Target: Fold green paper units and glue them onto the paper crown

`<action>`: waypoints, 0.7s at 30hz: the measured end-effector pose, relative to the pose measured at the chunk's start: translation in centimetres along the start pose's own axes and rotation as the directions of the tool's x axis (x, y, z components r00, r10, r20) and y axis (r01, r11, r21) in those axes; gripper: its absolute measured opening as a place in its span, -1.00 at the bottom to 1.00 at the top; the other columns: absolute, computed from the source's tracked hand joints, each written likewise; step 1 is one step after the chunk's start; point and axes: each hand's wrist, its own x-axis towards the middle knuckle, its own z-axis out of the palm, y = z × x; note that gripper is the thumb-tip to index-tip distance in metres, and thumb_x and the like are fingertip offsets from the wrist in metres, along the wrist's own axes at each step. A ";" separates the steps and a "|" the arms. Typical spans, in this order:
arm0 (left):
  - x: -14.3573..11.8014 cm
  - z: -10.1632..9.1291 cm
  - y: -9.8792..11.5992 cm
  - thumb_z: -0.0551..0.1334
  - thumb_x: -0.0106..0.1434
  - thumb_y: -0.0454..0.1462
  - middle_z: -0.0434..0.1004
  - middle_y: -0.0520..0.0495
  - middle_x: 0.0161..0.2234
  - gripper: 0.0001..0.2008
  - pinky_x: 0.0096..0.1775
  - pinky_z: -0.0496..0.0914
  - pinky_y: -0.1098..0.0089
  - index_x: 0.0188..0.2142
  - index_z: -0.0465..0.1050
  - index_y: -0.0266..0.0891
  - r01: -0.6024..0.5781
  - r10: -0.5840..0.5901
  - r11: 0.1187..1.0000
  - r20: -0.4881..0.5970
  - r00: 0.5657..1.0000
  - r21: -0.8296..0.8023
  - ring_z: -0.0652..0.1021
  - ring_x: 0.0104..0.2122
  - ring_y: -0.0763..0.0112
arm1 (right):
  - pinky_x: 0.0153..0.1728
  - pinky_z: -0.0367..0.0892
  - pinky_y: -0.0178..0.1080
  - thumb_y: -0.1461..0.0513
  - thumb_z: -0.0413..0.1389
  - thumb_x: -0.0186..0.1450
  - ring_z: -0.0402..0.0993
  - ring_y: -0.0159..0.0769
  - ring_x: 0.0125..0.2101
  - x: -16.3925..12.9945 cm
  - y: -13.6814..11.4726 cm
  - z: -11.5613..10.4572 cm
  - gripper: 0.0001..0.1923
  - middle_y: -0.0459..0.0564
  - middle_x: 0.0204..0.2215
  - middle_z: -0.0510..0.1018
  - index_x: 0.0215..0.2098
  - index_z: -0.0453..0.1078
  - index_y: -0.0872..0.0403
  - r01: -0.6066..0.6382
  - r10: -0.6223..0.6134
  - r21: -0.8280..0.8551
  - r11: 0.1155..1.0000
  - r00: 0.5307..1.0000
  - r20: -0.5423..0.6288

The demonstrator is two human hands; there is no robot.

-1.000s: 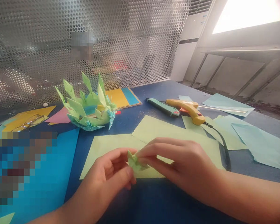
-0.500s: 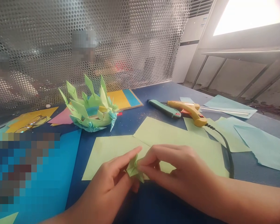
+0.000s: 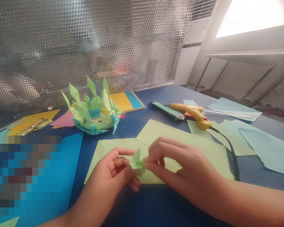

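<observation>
A small folded light-green paper piece (image 3: pixel 137 161) with pointed petals is held between my two hands, above green paper sheets (image 3: pixel 115 146) on the blue table. My left hand (image 3: pixel 111 173) grips its left side, the thumb against it and the fingers curled behind. My right hand (image 3: pixel 175 160) pinches its right edge between thumb and forefinger. Beyond my hands stands a ring of folded green and blue paper (image 3: pixel 92 118) with upright leaf-like points.
A yellow glue gun (image 3: pixel 191 113) with a black cord and a green utility knife (image 3: pixel 168 112) lie at the back right. Light-blue sheets (image 3: pixel 272 145) are at the right, a blue sheet (image 3: pixel 68 164) at the left. Glasses (image 3: pixel 35 125) rest on yellow paper. A perforated metal screen (image 3: pixel 132 41) stands behind.
The folded paper piece has turned and risen slightly between my fingers. My left forefinger has bent and drawn back from its upper tip. My right hand keeps its pinch.
</observation>
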 end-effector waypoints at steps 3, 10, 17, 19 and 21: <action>0.1 0.0 0.3 0.42 0.20 -0.27 0.57 0.08 -0.53 -0.90 -0.35 0.41 0.53 -0.40 0.60 -0.26 -0.015 0.015 1.000 0.011 1.000 0.007 0.53 -0.48 0.51 | -0.52 0.35 -0.49 0.42 0.19 0.23 0.42 -0.48 -0.54 0.1 -0.2 0.4 -0.77 -0.18 -0.56 0.48 -0.52 0.34 0.06 -0.092 0.090 -0.022 0.995 0.993 -0.074; 0.1 0.1 0.2 0.40 0.20 -0.28 0.54 0.07 -0.59 -0.91 -0.41 0.37 0.53 -0.30 0.71 -0.20 -0.039 0.039 0.999 -0.009 0.999 0.020 0.46 -0.54 0.51 | -0.51 0.34 -0.49 0.40 0.19 0.26 0.40 -0.50 -0.56 0.0 -0.2 0.5 -0.79 -0.18 -0.56 0.48 -0.50 0.37 0.07 -0.069 0.067 -0.042 0.997 0.996 -0.053; -0.7 0.6 0.7 0.32 0.21 -0.23 0.31 0.12 -0.65 -0.81 -0.49 0.23 0.52 -0.24 0.73 -0.16 -0.047 0.057 0.985 -0.052 0.997 0.168 0.27 -0.58 0.53 | -0.40 0.37 -0.36 0.35 0.02 0.44 0.41 -0.36 -0.44 -0.3 -0.2 0.0 -0.76 -0.02 -0.43 0.46 -0.36 0.46 0.14 0.205 -0.194 -0.214 0.955 0.978 0.072; -0.7 0.6 0.8 0.30 0.23 -0.21 0.33 0.11 -0.60 -0.81 -0.53 0.16 0.51 -0.26 0.73 -0.12 -0.077 0.081 0.966 -0.005 0.997 0.246 0.22 -0.59 0.54 | -0.41 0.37 -0.34 0.36 -0.06 0.47 0.42 -0.35 -0.45 -0.3 -0.3 -0.1 -0.70 -0.01 -0.41 0.47 -0.33 0.46 0.13 0.233 -0.205 -0.242 0.942 0.969 0.137; -0.7 0.4 0.7 0.26 0.28 -0.20 0.33 0.10 -0.55 -0.79 -0.53 0.13 0.50 -0.27 0.73 -0.10 -0.121 0.110 0.943 0.051 0.993 0.310 0.20 -0.59 0.54 | -0.41 0.38 -0.35 0.40 -0.10 0.47 0.44 -0.36 -0.46 -0.4 -0.4 -0.2 -0.70 0.00 -0.39 0.49 -0.29 0.45 0.13 0.238 -0.195 -0.215 0.947 0.960 0.202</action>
